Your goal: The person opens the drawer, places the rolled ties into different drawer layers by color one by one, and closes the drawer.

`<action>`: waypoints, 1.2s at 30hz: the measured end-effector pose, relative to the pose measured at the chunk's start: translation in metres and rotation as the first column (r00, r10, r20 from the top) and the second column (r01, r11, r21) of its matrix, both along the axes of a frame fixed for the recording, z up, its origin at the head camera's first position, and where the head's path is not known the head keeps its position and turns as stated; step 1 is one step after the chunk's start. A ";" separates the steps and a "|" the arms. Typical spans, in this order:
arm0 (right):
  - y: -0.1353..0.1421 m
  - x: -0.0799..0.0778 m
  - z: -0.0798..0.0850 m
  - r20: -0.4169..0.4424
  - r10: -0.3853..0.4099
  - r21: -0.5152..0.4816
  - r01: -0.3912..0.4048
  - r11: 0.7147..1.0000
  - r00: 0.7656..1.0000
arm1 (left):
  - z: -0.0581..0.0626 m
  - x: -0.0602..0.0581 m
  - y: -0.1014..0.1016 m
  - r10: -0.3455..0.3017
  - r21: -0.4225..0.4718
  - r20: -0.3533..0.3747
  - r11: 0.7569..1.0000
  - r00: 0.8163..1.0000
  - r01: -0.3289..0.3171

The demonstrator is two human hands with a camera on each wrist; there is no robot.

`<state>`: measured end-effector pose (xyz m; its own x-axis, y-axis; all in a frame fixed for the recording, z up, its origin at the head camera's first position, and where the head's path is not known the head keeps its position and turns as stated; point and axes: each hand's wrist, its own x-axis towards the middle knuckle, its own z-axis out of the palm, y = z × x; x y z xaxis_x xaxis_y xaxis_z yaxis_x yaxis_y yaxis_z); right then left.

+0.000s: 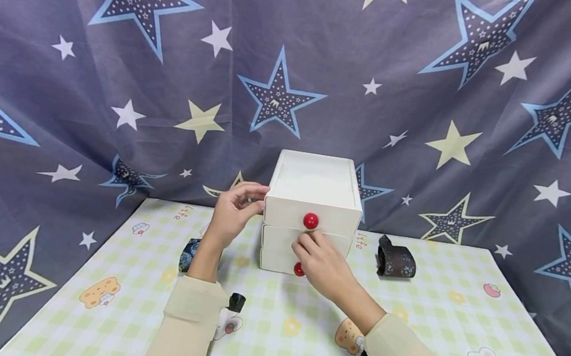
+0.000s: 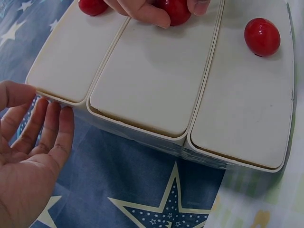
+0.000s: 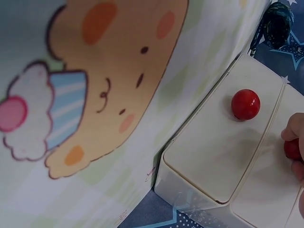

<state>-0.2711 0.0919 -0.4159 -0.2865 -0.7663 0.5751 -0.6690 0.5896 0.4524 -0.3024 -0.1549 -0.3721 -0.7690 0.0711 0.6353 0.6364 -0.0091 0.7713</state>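
Observation:
A white three-drawer box stands at the table's back, each drawer front bearing a round red knob. With thumb and fingers my right hand pinches the middle knob, mostly hidden in the head view; the left wrist view shows this red knob between the fingertips. Above and below it are the top knob and the bottom knob. My left hand has its fingertips at the left edge of the top drawer, fingers loosely extended. The drawer fronts look nearly flush with the box.
A dark flower-patterned cylindrical object lies right of the box. Left of it, partly behind my left forearm, is a blue patterned object. A star-printed curtain hangs behind the table, which has a green checked cloth.

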 end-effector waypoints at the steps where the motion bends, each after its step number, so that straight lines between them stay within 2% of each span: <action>1: 0.000 0.000 0.000 -0.002 -0.005 0.002 0.005 1.000 1.000 | 0.000 0.000 0.000 -0.001 0.000 0.000 1.000 1.000 0.001; 14: -0.003 0.003 0.001 -0.016 -0.036 0.028 0.036 0.999 0.999 | -0.002 0.000 -0.001 -0.011 -0.009 -0.003 1.000 1.000 0.011; 21: -0.002 0.004 0.002 -0.016 -0.013 0.013 0.013 1.000 1.000 | 0.019 0.022 0.004 -0.015 -0.012 0.035 1.000 0.999 0.016; 36: -0.001 0.010 0.003 -0.017 0.035 -0.008 -0.035 0.999 0.999 | 0.019 0.021 0.004 -0.021 -0.005 0.038 1.000 0.999 0.021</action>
<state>-0.2612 0.0912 -0.4126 -0.2501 -0.7710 0.5857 -0.6815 0.5699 0.4591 -0.2812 -0.1505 -0.3529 -0.7909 0.0911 0.6051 0.6062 -0.0179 0.7951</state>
